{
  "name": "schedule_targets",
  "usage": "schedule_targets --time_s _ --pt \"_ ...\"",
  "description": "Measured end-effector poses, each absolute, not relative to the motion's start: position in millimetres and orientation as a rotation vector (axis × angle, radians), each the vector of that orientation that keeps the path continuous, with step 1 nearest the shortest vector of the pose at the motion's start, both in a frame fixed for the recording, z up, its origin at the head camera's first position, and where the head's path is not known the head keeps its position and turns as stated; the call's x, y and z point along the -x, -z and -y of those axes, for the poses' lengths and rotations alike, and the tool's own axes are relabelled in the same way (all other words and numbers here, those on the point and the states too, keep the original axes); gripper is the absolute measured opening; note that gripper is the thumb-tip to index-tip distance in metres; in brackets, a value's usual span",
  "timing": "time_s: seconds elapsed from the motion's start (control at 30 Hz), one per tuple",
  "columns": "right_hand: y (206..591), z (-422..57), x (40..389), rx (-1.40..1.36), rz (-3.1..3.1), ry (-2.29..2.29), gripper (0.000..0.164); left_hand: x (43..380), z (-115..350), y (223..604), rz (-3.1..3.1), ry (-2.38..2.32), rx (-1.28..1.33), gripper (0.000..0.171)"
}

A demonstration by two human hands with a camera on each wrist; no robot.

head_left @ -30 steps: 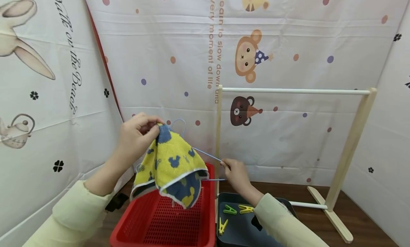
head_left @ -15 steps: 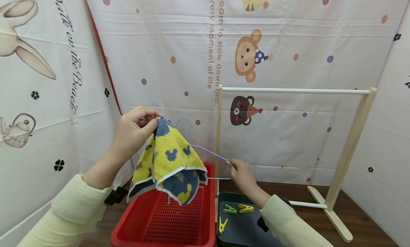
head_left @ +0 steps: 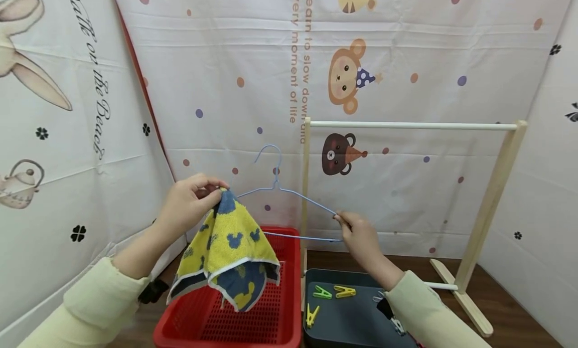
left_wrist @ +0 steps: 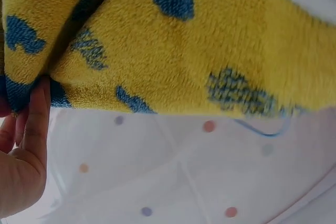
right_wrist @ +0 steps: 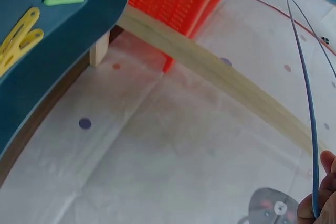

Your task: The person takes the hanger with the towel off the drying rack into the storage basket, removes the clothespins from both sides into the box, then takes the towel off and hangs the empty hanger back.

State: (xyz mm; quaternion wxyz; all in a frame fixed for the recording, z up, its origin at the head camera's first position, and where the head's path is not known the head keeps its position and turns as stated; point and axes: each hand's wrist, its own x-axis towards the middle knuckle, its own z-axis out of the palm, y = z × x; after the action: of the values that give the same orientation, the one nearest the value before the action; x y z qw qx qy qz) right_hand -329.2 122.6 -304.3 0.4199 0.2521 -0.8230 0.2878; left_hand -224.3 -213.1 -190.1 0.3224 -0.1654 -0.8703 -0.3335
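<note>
In the head view my left hand pinches a yellow and blue towel by its upper point, so it hangs in folds over the red basket. The left wrist view has the towel close up, thumb and fingers at its gathered corner. My right hand grips a thin blue wire clothes hanger by its right end. The hanger's hook points up, and its left part passes behind the towel. In the right wrist view the hanger runs up from the fingers at the lower right.
Below the towel stands a red perforated basket. Right of it a dark tray holds green and yellow clothespins and other clips. A wooden drying rack with a white top bar stands behind the tray. Printed curtains enclose the table.
The hanger has come out from behind the towel, moving right and up, and its hook now shows fully. The towel in my left hand rose slightly, then sank lower.
</note>
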Motion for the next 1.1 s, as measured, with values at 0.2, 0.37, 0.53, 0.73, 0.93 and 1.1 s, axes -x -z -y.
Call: schedule_targets --time_s 0.2,0.37,0.53,0.73,0.93,1.1 --pt "297 -139 317 -0.621 2.090 -0.712 0.014 237 211 217 2.365 0.908 0.488 0.016" --pt "293 -153 308 -0.601 2.097 -0.702 0.014 248 207 234 2.416 0.912 0.522 0.015" --pt "290 -174 297 -0.568 2.087 -0.687 0.016 259 204 243 2.477 0.883 0.529 0.015" --pt "286 -202 285 -0.534 2.007 -0.633 0.014 273 202 249 2.524 0.818 0.577 0.014" --pt "287 -230 270 -0.511 1.983 -0.650 0.014 288 204 258 2.616 0.760 0.616 0.014" --pt "288 -255 258 -0.468 1.969 -0.683 0.012 301 207 267 2.732 0.726 0.654 0.012"
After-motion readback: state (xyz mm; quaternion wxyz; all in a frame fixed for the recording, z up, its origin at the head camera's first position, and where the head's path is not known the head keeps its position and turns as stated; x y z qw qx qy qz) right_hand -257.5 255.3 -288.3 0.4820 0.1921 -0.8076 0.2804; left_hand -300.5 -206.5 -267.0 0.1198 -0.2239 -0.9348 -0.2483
